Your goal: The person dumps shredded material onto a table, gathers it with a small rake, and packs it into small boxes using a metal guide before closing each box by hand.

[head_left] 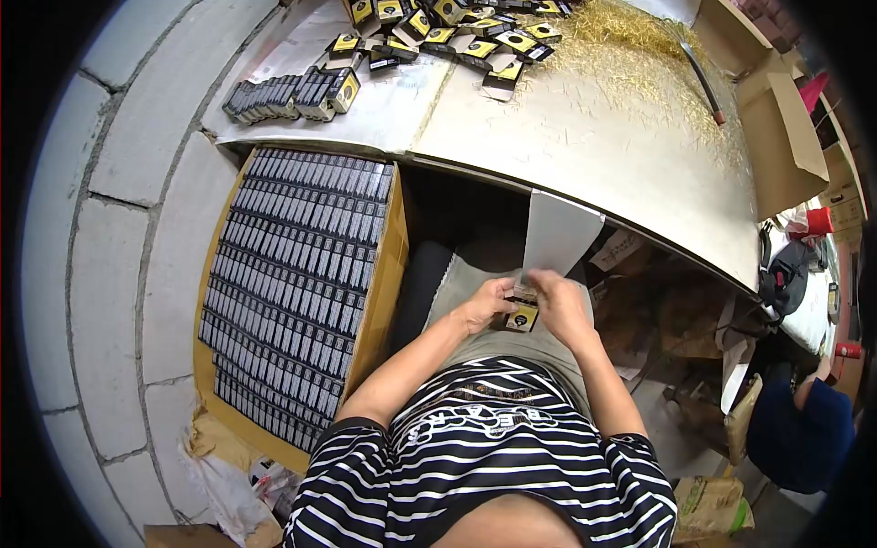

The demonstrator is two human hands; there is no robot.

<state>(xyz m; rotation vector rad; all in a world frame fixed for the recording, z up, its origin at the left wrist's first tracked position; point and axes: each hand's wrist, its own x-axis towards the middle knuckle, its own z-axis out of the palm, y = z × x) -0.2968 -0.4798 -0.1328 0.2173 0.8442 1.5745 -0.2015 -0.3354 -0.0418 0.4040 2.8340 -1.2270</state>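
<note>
A small black and yellow box (522,316) is held over the lap, between both hands. My left hand (487,306) has its fingers closed on the box's left upper side. At the upper right of the box is my right hand (559,306), its fingertips blurred near the box's top end; whether they grip it is unclear. Just above the hands a white sheet or panel (559,233) hangs from the table edge.
A large carton (395,265) packed with rows of small boxes stands at the left. On the table (512,137) lie open small boxes (475,46), a row of boxes (292,96) and golden shreds (621,41). At the right edge sits another person in blue (795,429).
</note>
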